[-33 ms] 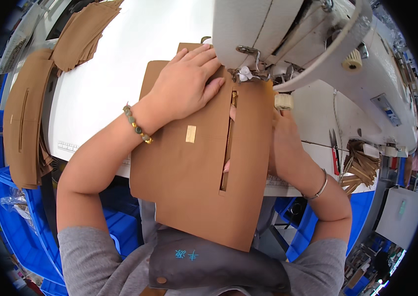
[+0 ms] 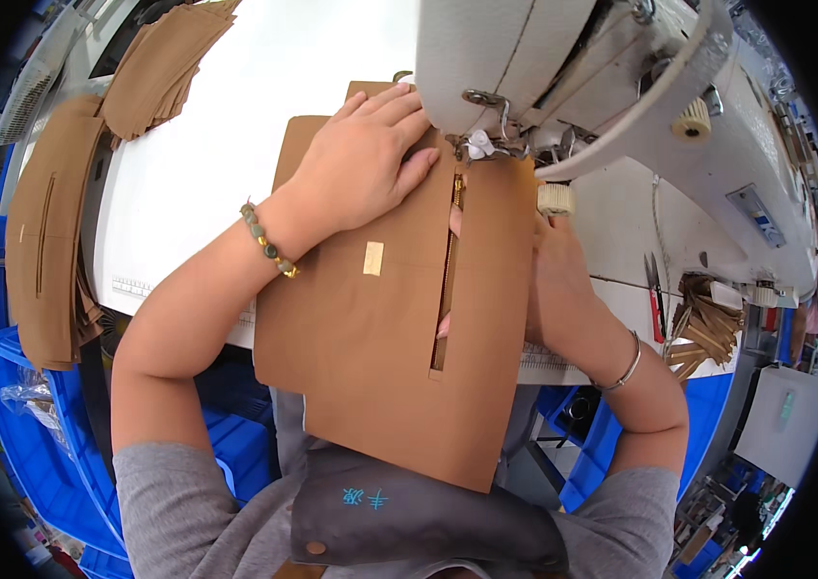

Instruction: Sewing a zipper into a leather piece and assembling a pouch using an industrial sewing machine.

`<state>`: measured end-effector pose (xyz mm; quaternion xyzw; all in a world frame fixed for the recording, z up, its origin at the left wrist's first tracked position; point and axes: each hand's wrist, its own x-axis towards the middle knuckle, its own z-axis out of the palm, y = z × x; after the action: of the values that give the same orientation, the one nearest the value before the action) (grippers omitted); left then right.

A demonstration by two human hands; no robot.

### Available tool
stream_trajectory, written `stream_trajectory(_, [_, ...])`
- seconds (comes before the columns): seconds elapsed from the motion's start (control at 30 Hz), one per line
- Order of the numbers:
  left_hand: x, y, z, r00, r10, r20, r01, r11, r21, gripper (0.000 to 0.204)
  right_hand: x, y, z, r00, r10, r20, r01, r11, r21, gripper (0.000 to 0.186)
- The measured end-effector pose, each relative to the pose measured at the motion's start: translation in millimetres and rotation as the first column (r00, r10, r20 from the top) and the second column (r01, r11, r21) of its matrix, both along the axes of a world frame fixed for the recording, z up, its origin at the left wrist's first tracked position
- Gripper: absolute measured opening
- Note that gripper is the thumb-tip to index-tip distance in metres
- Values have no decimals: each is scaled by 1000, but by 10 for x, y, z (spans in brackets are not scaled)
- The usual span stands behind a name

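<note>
Panel [image 2: 361, 328] in brown, spread between two hands at the sewing machine [image 2: 486, 58].
In the head view, the left hand [image 2: 366, 159] lies flat on its upper part, fingers nearly together, thumb out sideways, probably to hold it smooth beside the machine's head. The right hand [image 2: 558, 265] reaches under its right side; fingertips show through the long slot, by the zip [image 2: 450, 253], perhaps supporting that layer from below, but whether they pinch anything I cannot tell. The panel's lower end overhangs the table [image 2: 303, 48] toward the apron [image 2: 409, 526], while red-handled snips [image 2: 660, 318] lie to the right, likely within reach yet clear.
</note>
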<state>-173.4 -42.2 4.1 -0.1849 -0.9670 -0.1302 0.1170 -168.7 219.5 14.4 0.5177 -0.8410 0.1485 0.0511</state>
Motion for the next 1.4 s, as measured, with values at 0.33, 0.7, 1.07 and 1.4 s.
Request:
stream_trajectory(0.33, [370,30,159,995,-77,-63,79,997,25,46,-8,4,13,998,3,69,-1,1000,-24,74])
stream_trajectory(0.7, [649,154,94,988,-133,83,130,991,34,57,-38,-12,23,999,18,-35,-20,999,-43,81])
stream_trajectory(1.07, [636,138,122,987,-130,91,126,991,56,52,-12,-15,-17,998,-5,64,8,999,-43,59])
stream_trajectory(1.4, [636,134,132,985,-137,105,134,990,35,49,-13,-6,-33,998,-12,60,14,999,-38,54])
